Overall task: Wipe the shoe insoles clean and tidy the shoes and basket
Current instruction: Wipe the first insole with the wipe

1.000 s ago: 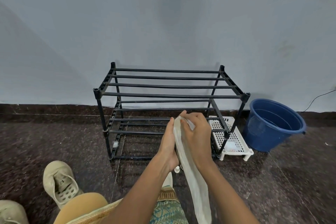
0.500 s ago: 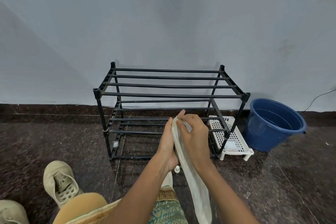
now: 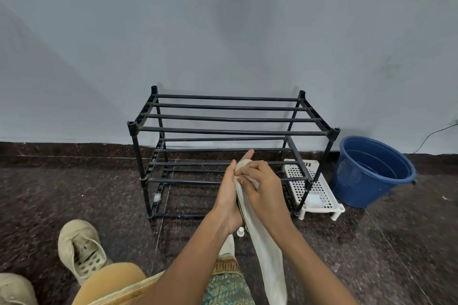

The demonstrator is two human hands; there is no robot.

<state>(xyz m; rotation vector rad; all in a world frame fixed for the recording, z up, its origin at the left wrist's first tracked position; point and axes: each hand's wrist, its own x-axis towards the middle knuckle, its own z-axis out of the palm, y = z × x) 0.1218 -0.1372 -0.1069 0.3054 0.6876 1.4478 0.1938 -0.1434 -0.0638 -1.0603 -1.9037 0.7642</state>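
Note:
My left hand [image 3: 229, 195] holds a beige insole [image 3: 243, 162] upright in front of me, fingers stretched along its back and thumb over its edge. My right hand [image 3: 262, 190] pinches a long white cloth [image 3: 269, 257] against the insole's face, and the cloth hangs down between my forearms. Most of the insole is hidden between hands and cloth. One beige shoe [image 3: 81, 250] lies on the floor at the lower left, and a second one [image 3: 14, 290] shows at the corner. A white perforated basket [image 3: 313, 188] stands upside down by the rack's right leg.
A black two-tier shoe rack [image 3: 233, 131] stands against the wall, with nothing on its bars. A blue bucket [image 3: 371, 171] sits to its right. A small white cap-like object [image 3: 240, 232] lies on the dark speckled floor under my hands. A cable [image 3: 436, 135] runs along the far right wall.
My right hand has slid the cloth slightly down the insole, so the insole's rounded tip now shows above it. My left hand has hardly moved.

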